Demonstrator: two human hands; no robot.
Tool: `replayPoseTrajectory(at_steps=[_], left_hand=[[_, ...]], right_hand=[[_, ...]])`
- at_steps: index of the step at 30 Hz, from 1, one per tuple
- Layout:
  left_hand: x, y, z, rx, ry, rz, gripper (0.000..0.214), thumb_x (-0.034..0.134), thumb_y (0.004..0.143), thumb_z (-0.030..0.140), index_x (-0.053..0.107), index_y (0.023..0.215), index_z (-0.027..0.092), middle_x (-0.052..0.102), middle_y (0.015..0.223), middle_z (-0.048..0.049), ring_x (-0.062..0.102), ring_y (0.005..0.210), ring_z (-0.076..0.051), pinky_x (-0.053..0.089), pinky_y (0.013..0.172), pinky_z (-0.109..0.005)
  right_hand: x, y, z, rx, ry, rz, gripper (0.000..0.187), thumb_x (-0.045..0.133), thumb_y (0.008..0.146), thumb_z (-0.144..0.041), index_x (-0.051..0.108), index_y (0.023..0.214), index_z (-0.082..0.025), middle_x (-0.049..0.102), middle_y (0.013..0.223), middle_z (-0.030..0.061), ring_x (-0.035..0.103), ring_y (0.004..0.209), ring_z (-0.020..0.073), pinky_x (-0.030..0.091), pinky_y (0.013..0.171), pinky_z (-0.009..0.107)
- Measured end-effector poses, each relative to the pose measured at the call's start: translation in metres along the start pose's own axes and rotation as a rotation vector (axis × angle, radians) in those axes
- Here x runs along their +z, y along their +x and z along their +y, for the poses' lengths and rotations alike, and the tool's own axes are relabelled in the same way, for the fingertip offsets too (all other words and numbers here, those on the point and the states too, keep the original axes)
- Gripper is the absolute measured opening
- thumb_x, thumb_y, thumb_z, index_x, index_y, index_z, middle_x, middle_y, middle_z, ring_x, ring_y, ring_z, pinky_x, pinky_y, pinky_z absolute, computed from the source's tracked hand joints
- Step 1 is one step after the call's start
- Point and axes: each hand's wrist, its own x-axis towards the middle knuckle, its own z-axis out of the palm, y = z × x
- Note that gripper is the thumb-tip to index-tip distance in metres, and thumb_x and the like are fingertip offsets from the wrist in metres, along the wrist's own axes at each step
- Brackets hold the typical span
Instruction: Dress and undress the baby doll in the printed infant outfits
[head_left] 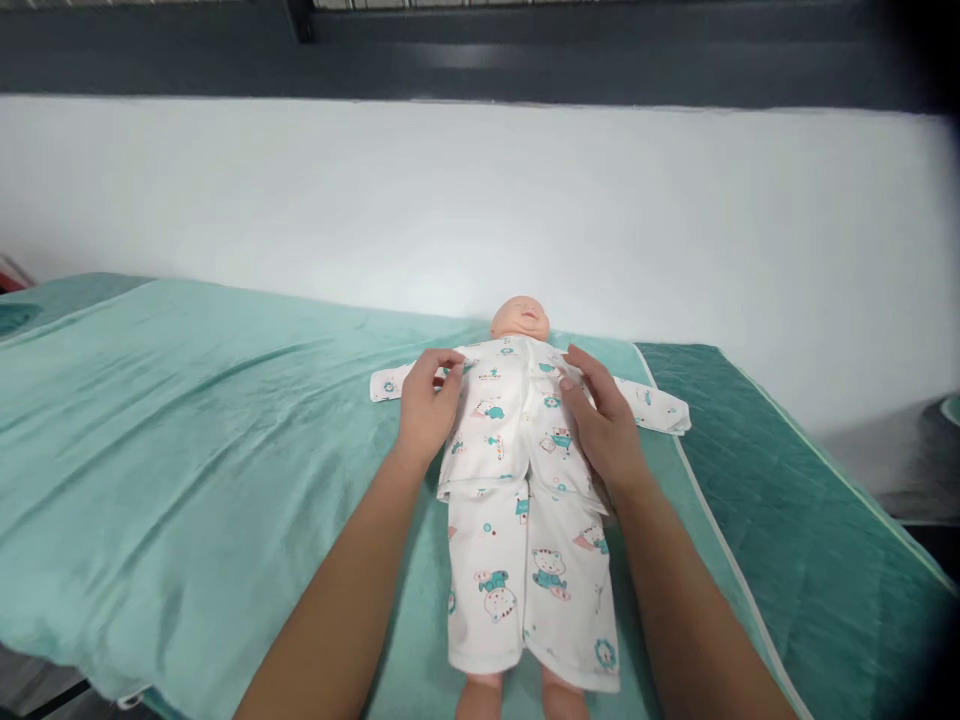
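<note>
A baby doll (523, 316) lies on its back, its head at the far end and its bare lower legs at the near end. It wears a white printed shirt (502, 420) with both sleeves spread sideways, and matching white pants (491, 590). My left hand (432, 402) is at the shirt's left shoulder, fingers curved and thumb slightly apart from them. On the opposite side, my right hand (604, 420) rests by the chest and sleeve, with thumb and fingers apart. I see no cloth pinched in either hand.
A light green blanket (187, 430) with loose folds covers the bed under the doll. Darker green quilted bedding (772, 480) shows at the right. Behind stands a white wall (450, 200), with a dark horizontal beam (525, 55) above it.
</note>
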Motion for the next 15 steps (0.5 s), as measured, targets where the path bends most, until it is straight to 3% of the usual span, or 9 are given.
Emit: replayPoseTrajectory(at_steps=[2,6,11,15], left_hand=[[-0.011,-0.006,-0.021,0.062,0.335,0.091,0.033,0.042,0.086,0.013,0.062,0.111,0.021,0.061,0.121,-0.0087,0.053,0.119,-0.023,0.044,0.104,-0.039],[-0.048,-0.012,-0.057,-0.003,0.782,0.030,0.055,0.043,0.081,0.008,0.054,0.134,0.015,0.046,0.145,-0.0157,0.037,0.139,-0.031,0.035,0.112,-0.047],[-0.078,-0.010,-0.076,-0.183,0.836,-0.071,0.059,0.044,0.088,0.021,0.043,0.146,0.015,0.050,0.145,-0.0155,0.043,0.136,-0.031,0.038,0.110,-0.044],[-0.076,-0.011,-0.076,-0.175,0.854,-0.141,0.056,0.035,0.092,0.017,0.042,0.148,0.018,0.051,0.146,-0.0129,0.040,0.140,-0.030,0.033,0.112,-0.047]], right_hand=[[-0.002,-0.004,0.014,0.069,-0.081,0.018,0.047,0.050,0.094,-0.051,0.055,0.134,-0.029,0.047,0.150,0.0053,0.039,0.141,0.0240,0.025,0.120,0.049],[-0.012,-0.018,0.041,0.042,-0.233,0.019,0.057,0.038,0.097,-0.056,0.050,0.141,-0.022,0.047,0.149,0.0107,0.040,0.140,0.0253,0.029,0.118,0.050],[-0.058,-0.034,0.068,-0.098,-0.748,0.036,0.063,0.031,0.098,-0.052,0.043,0.145,-0.013,0.039,0.154,0.0188,0.033,0.144,0.0310,0.028,0.116,0.054],[-0.102,-0.039,0.085,0.065,-1.063,-0.022,0.064,0.029,0.098,-0.050,0.035,0.150,-0.014,0.031,0.158,0.0185,0.028,0.145,0.0343,0.027,0.115,0.056]])
